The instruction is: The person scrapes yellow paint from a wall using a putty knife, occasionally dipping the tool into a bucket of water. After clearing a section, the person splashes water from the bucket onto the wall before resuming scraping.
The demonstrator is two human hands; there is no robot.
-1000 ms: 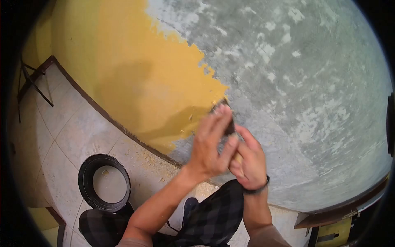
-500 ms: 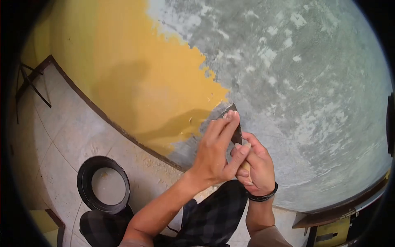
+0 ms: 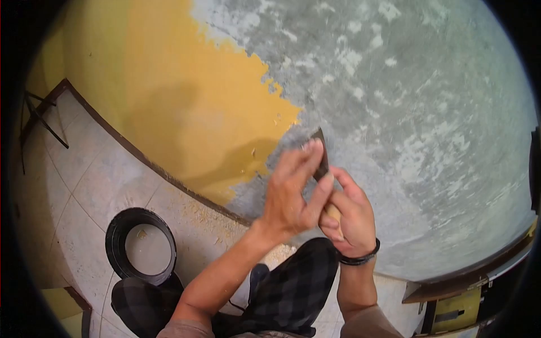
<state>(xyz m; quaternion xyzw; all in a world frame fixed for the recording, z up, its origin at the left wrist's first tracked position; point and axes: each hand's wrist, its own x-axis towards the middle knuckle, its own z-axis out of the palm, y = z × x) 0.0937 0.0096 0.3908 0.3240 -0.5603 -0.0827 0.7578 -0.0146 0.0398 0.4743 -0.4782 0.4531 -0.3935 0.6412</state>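
Observation:
My right hand [image 3: 356,217] is wrapped round the light wooden handle of a scraper [image 3: 322,160], its dark metal blade pointing up toward the wall. My left hand [image 3: 286,194] lies against the blade, fingertips near its far edge and thumb by the handle end. My fingers partly hide the blade. Beyond my hands is the wall, with yellow paint [image 3: 191,112] on the left and a scraped grey surface [image 3: 383,112] on the right. Between them runs a ragged paint edge.
A black bucket [image 3: 112,242] stands on the tiled floor at lower left. Paint flakes [image 3: 208,219] lie along the dark baseboard [image 3: 169,179]. My bent knees are below my hands. A thin black metal frame [image 3: 48,121] stands at far left.
Both hands and the scraper have risen slightly in view. The left fingers remain on the blade, and the view has shifted a little.

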